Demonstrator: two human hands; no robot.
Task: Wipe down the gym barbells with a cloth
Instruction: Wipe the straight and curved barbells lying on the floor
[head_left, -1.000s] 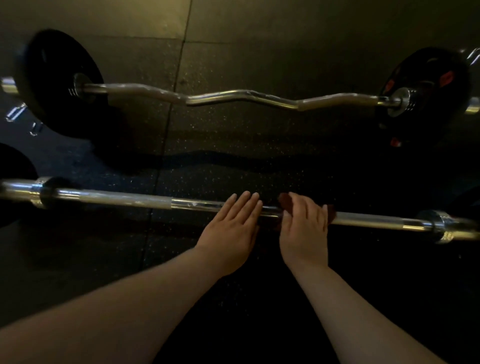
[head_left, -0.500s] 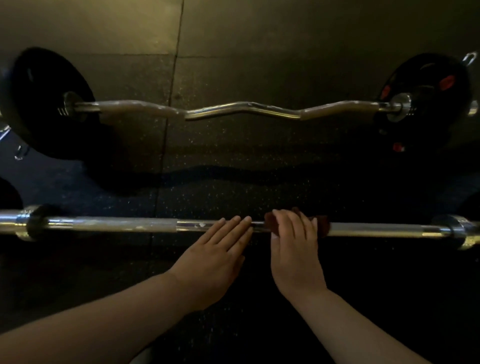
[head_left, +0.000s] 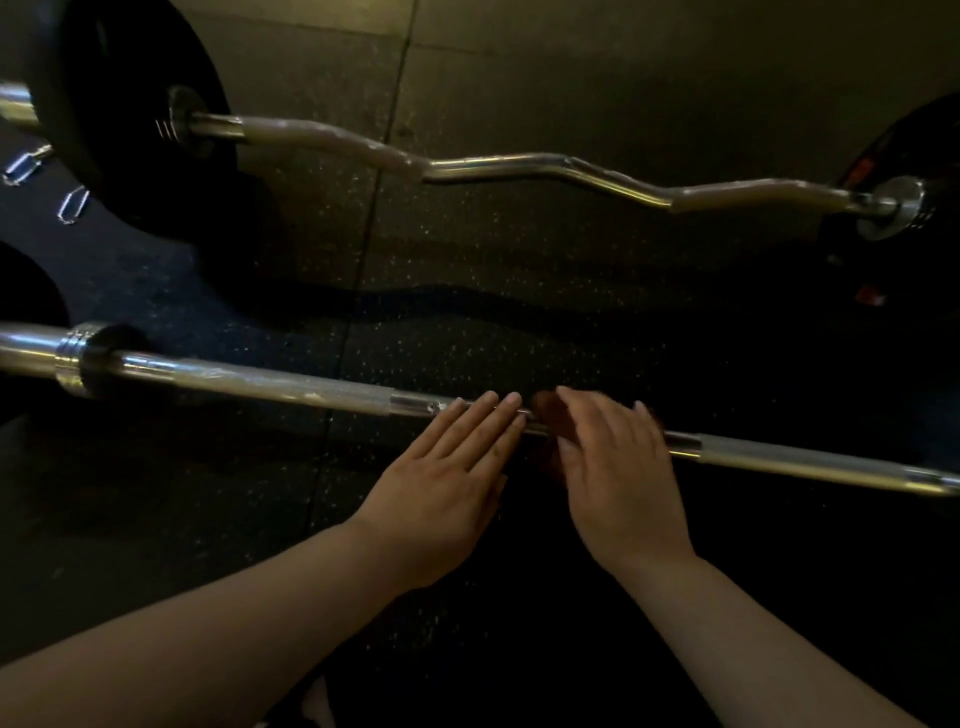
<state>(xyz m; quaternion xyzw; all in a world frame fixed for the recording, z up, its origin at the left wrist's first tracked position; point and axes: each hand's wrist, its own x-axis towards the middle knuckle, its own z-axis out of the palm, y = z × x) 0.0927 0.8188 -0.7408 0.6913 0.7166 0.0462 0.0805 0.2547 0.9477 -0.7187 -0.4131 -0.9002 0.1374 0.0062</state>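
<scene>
A straight chrome barbell (head_left: 291, 384) lies across the dark rubber floor in front of me. My left hand (head_left: 452, 467) lies flat with straight fingers, the fingertips touching the bar near its middle. Just to its right, my right hand (head_left: 613, 457) presses a dark reddish cloth (head_left: 545, 410) onto the bar; the fingers look straight and the cloth is mostly hidden under the palm. Farther away lies a curl bar (head_left: 540, 166) with a wavy shaft and a black plate at each end.
A big black plate (head_left: 119, 104) sits on the curl bar's left end, another (head_left: 904, 208) on its right. Two spring clips (head_left: 47, 182) lie on the floor at the far left. A dark plate edge (head_left: 26, 291) shows by the straight bar's left collar.
The view has shifted and tilted, so both bars now slope down to the right. Both hands stay side by side on the straight bar, the right one still on the cloth.
</scene>
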